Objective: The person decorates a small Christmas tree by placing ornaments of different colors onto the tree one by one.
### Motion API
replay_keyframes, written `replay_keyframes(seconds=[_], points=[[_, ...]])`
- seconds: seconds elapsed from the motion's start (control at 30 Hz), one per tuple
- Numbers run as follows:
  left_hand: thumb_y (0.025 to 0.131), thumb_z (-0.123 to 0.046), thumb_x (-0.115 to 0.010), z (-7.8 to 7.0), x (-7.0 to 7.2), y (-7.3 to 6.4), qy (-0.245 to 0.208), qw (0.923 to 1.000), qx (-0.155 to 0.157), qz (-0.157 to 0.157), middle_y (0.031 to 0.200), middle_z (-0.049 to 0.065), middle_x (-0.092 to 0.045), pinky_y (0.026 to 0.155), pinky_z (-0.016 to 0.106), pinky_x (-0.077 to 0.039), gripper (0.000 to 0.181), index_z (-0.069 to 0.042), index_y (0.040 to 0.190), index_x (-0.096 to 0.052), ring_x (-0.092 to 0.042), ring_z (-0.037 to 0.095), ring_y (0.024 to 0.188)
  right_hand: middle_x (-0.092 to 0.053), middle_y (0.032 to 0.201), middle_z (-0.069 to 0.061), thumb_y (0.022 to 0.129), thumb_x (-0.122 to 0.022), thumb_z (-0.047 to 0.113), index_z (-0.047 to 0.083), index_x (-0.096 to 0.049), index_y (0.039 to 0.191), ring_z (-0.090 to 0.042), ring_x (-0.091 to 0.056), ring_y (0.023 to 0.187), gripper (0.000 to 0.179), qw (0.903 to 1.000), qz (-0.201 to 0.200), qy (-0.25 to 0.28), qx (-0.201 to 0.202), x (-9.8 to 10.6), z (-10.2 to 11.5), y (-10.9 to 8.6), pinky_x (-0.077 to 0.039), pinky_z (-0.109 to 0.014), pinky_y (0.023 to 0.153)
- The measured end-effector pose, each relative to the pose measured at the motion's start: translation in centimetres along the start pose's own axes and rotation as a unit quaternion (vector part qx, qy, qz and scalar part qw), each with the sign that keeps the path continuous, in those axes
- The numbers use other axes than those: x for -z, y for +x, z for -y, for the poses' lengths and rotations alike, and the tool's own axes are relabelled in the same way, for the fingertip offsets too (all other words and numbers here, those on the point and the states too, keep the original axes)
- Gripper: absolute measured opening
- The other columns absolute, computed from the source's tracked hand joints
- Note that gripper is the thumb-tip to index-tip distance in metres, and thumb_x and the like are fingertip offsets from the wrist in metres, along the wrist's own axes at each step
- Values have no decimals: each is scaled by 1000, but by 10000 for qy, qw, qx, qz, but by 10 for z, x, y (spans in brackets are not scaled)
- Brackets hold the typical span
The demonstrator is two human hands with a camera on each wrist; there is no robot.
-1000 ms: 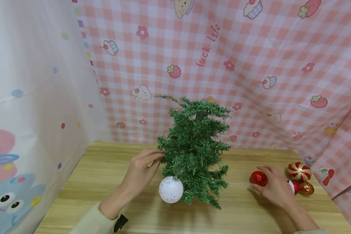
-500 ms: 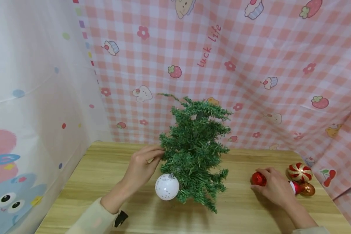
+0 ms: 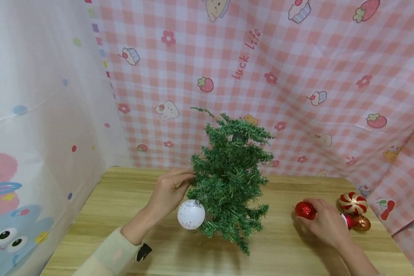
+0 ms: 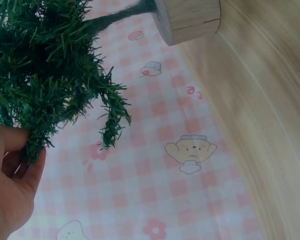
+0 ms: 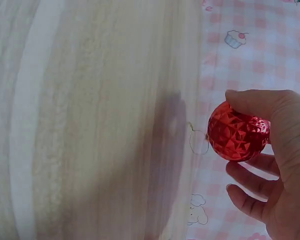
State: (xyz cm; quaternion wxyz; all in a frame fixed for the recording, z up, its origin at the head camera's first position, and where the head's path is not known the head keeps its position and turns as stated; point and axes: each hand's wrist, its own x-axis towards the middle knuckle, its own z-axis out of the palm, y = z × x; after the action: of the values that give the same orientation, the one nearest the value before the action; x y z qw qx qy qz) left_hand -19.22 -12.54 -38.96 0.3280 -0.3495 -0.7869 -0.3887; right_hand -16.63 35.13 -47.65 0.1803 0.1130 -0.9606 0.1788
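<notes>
A small green artificial Christmas tree (image 3: 232, 180) stands mid-table, its wooden base (image 4: 190, 20) showing in the left wrist view. My left hand (image 3: 170, 189) pinches a branch tip (image 4: 37, 142) on the tree's left side between thumb and fingers. Low at the front left of the tree hangs a white speckled bauble (image 3: 191, 214). To the right, my right hand (image 3: 326, 222) grips a shiny red faceted bauble (image 5: 237, 132) between thumb and fingers. A thin loop (image 5: 199, 142) sticks out from that bauble. Whether it touches the tabletop, I cannot tell.
Behind my right hand lie a red-and-gold striped bauble (image 3: 353, 202), a copper-coloured bauble (image 3: 361, 222) and a partly hidden red-and-white ornament (image 3: 347, 220). The wooden table (image 3: 131, 203) meets a pink checked cloth (image 3: 227, 50) at the back. A black clip-like piece (image 3: 143, 252) is by my left sleeve.
The tree has turned a little with my left hand on its branch, and the white bauble has swung leftward and slightly up. My right hand stays nearly in place with the red bauble.
</notes>
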Motion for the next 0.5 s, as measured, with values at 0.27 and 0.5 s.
replay_keyframes(seconds=[0.27, 0.5], points=[[83, 20, -74, 2, 0, 1, -34, 10000, 59, 16, 106, 18, -77, 86, 31, -62, 22, 6, 99, -80, -74, 33, 101, -70, 114, -28, 74, -95, 23, -1, -66, 123, -47, -69, 100, 62, 9992, 192, 359, -39, 0, 3, -4, -59, -60, 78], [85, 18, -75, 2, 0, 0, -53, 9999, 94, 56, 107, 17, -77, 87, 31, -62, 21, 5, 100, -80, -74, 33, 102, -72, 110, -24, 75, -94, 19, 0, -64, 124, -32, -71, 87, 61, 9967, 513, 567, -254, -1, 2, -8, -57, -41, 66]])
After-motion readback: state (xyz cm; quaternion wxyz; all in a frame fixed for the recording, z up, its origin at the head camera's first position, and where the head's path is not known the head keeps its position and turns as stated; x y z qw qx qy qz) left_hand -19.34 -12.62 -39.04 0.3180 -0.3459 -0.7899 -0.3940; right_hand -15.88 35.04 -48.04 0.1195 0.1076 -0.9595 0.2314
